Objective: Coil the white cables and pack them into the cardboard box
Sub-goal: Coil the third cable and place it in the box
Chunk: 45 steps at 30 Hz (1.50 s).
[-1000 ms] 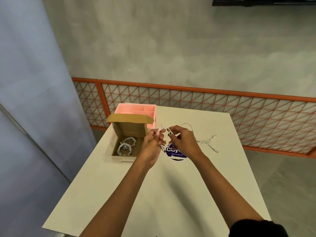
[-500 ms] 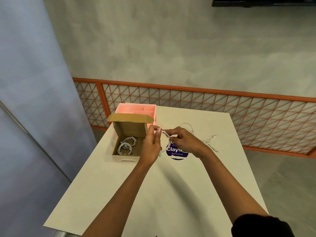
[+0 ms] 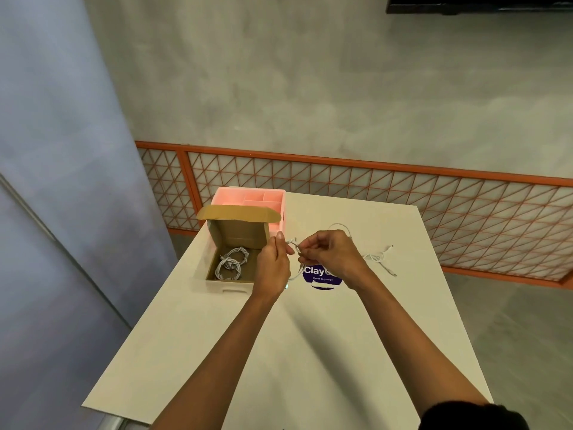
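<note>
A cable (image 3: 300,270) was held above the surface (image 3: 310,352) by left hand (image 3: 273,266) and right hand (image 3: 333,256), fingers pinching it. Coils (image 3: 231,262) were noted lying in the open box (image 3: 229,282).

White cables (image 3: 376,259), brown cardboard box (image 3: 237,237), pink organiser (image 3: 248,195), cream table (image 3: 310,336) w/ purple sticker (image 3: 322,276), orange lattice fence (image 3: 403,193).

Soft even light, faint arm shadows, wide-angle bending at edges.
</note>
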### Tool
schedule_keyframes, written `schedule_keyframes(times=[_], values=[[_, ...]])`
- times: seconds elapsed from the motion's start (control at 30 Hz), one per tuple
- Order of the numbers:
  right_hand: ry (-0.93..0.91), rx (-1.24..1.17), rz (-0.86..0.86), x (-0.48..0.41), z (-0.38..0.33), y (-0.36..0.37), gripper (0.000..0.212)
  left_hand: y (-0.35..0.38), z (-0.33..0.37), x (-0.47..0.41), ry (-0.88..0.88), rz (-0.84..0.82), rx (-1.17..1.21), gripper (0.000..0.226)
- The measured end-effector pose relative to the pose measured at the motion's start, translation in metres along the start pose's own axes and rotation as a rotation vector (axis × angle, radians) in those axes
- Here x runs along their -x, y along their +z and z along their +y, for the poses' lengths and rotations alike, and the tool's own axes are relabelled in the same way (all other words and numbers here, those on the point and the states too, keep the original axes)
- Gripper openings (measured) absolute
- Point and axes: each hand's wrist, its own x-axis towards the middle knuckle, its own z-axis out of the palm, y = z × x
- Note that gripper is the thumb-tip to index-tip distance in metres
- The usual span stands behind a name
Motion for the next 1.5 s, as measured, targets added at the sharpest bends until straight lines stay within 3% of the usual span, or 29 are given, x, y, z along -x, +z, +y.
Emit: schedule_keyframes(times=[0.2,0.33,0.63,0.87,1.13,1.27,1.5], values=[[-0.016,0.222,-0.092,0.002,-0.002,0.002,0.04,-0.004,-0.001,-0.001,0.063,-0.018,-0.093,0.035],[0.022,0.216,-0.124,0.002,-0.003,-0.003,0.035,-0.005,-0.004,-0.003,0.053,-0.023,-0.092,0.038],[0.11,-0.181,-0.274,-0.004,-0.013,-0.034,0.033,-0.014,-0.003,-0.008,-0.015,-0.107,0.19,0.047],[0.212,-0.429,-0.229,-0.013,-0.004,-0.04,0.025,-0.025,0.009,0.001,0.073,-0.208,0.214,0.017],[0.194,-0.488,-0.207,-0.016,-0.004,-0.042,0.023,-0.023,0.011,-0.001,0.19,-0.191,0.206,0.011],[0.107,-0.359,-0.227,-0.019,0.0,-0.042,0.025,-0.023,0.011,-0.005,0.237,-0.174,0.195,0.008],[-0.254,0.182,-0.123,-0.013,0.002,-0.043,0.01,-0.025,0.008,-0.009,0.204,-0.149,0.182,0.006]])
